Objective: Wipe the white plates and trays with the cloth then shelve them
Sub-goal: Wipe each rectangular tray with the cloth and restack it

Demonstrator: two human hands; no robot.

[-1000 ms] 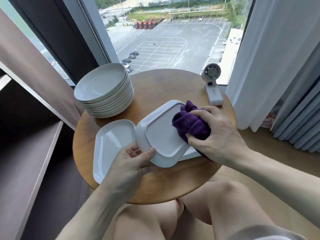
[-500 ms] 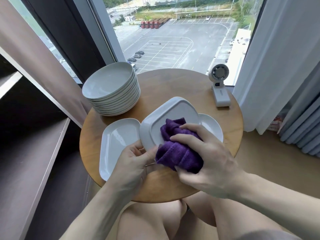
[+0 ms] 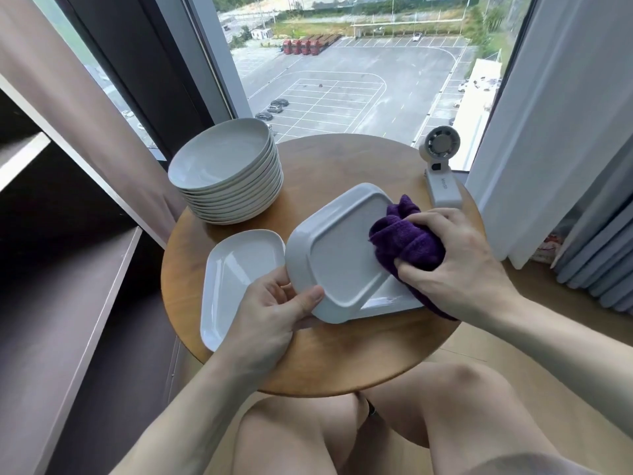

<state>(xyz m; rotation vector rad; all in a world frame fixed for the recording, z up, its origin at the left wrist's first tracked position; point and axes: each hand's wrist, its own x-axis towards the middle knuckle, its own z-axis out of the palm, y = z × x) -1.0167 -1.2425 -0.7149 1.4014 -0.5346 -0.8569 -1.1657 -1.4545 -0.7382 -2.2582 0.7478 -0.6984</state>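
Note:
A white rectangular tray (image 3: 337, 255) is held upside down above the round wooden table (image 3: 308, 358). My left hand (image 3: 270, 320) grips its near left corner, thumb on the underside. My right hand (image 3: 455, 265) grips a bunched purple cloth (image 3: 407, 241) pressed against the tray's right side. Another white tray (image 3: 233, 282) lies face up on the table to the left. Beneath the held tray, part of a third white tray (image 3: 390, 296) shows. A stack of several round white plates (image 3: 229, 173) stands at the table's back left.
A small white desk fan (image 3: 442, 166) stands at the table's back right. Dark shelving (image 3: 68, 303) runs along the left. A window lies behind the table, with white and grey curtains (image 3: 565, 132) on the right. My bare knees are under the table's near edge.
My right hand has swept the purple cloth from the tray's near middle back up to its far right side. The left hand keeps its grip on the tray's corner.

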